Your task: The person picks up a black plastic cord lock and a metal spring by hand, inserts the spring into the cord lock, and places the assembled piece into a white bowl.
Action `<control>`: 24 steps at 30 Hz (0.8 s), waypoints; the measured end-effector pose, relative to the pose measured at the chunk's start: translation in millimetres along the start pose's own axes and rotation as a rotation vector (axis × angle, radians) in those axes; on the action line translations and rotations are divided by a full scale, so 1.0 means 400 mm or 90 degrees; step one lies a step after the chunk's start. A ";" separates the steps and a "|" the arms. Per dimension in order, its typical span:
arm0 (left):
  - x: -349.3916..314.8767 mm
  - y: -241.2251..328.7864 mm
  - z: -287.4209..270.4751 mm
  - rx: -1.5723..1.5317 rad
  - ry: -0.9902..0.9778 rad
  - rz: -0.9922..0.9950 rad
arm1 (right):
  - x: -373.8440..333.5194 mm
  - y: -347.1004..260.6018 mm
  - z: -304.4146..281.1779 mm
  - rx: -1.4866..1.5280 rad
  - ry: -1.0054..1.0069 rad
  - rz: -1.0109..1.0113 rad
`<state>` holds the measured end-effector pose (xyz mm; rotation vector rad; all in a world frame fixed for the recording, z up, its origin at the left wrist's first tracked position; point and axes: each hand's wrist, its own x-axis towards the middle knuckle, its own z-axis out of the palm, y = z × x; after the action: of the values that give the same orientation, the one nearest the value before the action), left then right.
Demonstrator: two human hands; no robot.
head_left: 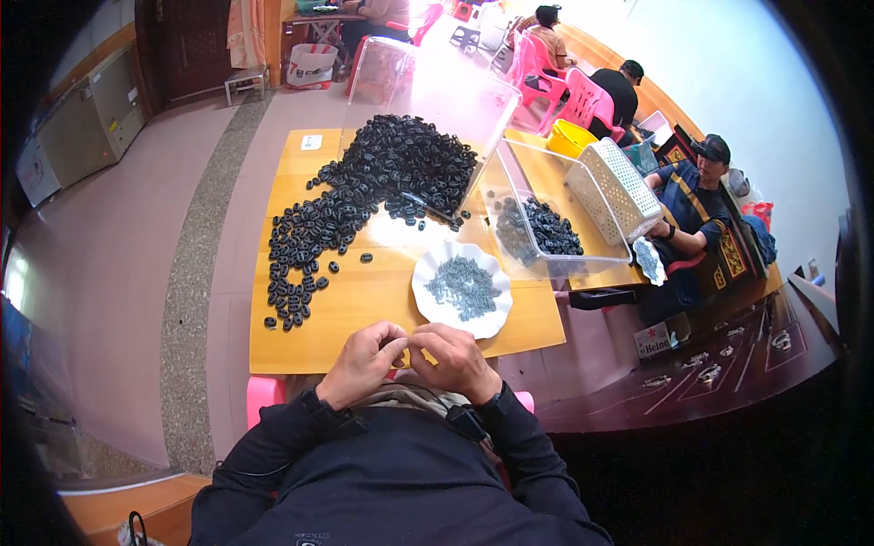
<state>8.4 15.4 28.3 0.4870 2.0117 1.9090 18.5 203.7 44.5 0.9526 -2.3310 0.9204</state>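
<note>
sits at a yellow worktop (373, 305), bearing a broad heap (410, 168) of black parts on the far side. has a clear box (603, 258) to the right, holding more of the same, and a scalloped white plate (428, 314) near the front edge. brings both hands together just before the plate, left hand (371, 359) and right hand (458, 361) with fingers bent inward and fingertips nearly meeting. cannot tell of anything pinched there. shows loose black parts (314, 223) at left, and tiny clear pieces (464, 284) on the plate.
</note>
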 end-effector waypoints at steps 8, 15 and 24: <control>-0.005 0.008 0.003 0.075 0.031 0.031 | 0.005 -0.012 0.009 -0.082 0.043 -0.060; -0.005 0.016 0.007 0.157 0.073 0.101 | 0.003 -0.011 0.020 -0.008 0.082 0.007; -0.005 0.027 0.005 0.065 0.037 0.045 | -0.015 0.009 0.004 0.413 -0.008 0.331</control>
<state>11.5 16.8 38.8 0.5426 2.1643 1.8881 19.4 207.0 38.3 0.5515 -2.3647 1.9600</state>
